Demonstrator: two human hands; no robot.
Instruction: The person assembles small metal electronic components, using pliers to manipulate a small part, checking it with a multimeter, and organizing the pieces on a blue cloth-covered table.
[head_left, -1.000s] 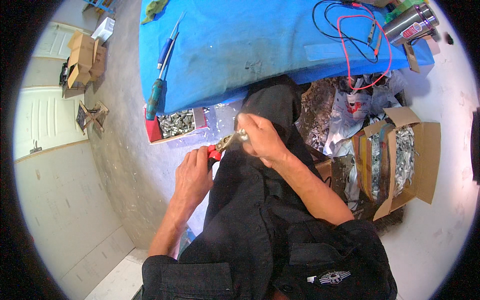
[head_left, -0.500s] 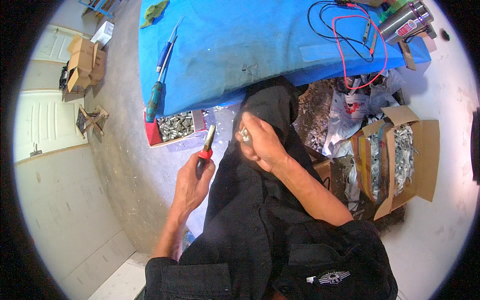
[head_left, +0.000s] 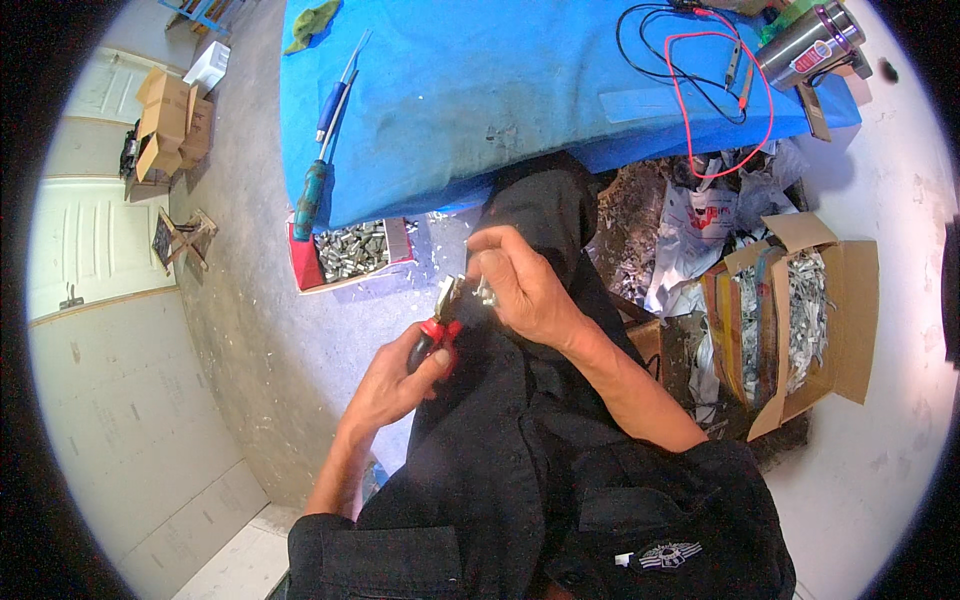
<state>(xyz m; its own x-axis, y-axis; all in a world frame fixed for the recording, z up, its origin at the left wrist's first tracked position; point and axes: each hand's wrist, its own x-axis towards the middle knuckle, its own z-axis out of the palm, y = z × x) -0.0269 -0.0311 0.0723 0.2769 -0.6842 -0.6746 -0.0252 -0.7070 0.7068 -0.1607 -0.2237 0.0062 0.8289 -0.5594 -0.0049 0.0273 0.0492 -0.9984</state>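
Note:
My left hand (head_left: 392, 378) is wrapped round a pair of pliers (head_left: 432, 334) with red and black handles, jaws pointing up and away from me. A small pale, shiny piece (head_left: 445, 292) shows at the jaw tips; whether they grip it I cannot tell. Just right of the jaws, my right hand (head_left: 530, 292) is closed, thumb against curled fingers. Small whitish pieces (head_left: 486, 293) stick out from it, partly hidden by the fingers. Both hands are above my dark-clothed lap.
Beyond my knee stands a table with a blue cover (head_left: 450, 110), bearing screwdrivers (head_left: 318, 185), test leads (head_left: 672, 75) and a metal flask (head_left: 810, 50). A box of small metal cylinders (head_left: 405, 245) sits below its left edge. At right is a carton (head_left: 855, 320) of metal scraps.
My left hand has brought the pliers right, close to my right hand, and the jaws now stand wider. My right hand's forefinger has straightened somewhat toward the left.

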